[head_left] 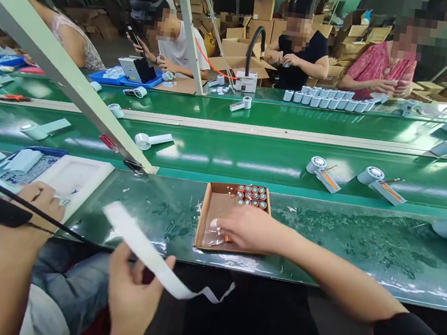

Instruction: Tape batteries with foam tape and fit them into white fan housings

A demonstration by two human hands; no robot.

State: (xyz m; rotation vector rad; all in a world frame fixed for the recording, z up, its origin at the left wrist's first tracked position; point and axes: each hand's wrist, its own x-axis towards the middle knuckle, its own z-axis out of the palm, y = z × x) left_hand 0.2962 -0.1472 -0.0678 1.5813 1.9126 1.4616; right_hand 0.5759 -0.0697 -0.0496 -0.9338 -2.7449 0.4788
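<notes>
My left hand (133,287) is closed on a long white strip (144,247), perhaps paper or tape, whose thin tail curls off to the right in front of the bench edge. My right hand (251,228) reaches down into a shallow cardboard tray (200,224), fingers bent and held together. A bit of orange shows below the fingers; what they grip, if anything, is hidden. Several orange-wrapped cylindrical batteries (252,189) with thin wires stand in rows at the tray's back right. Clear plastic (211,238) lies near my fingertips.
A neighbour's hand (34,209) works by a white board (88,172) at left. Beyond the bench runs a green conveyor belt (225,157) carrying white round-headed units with flat handles (328,180). A slanted metal post (76,73) crosses the left side. Co-workers sit opposite.
</notes>
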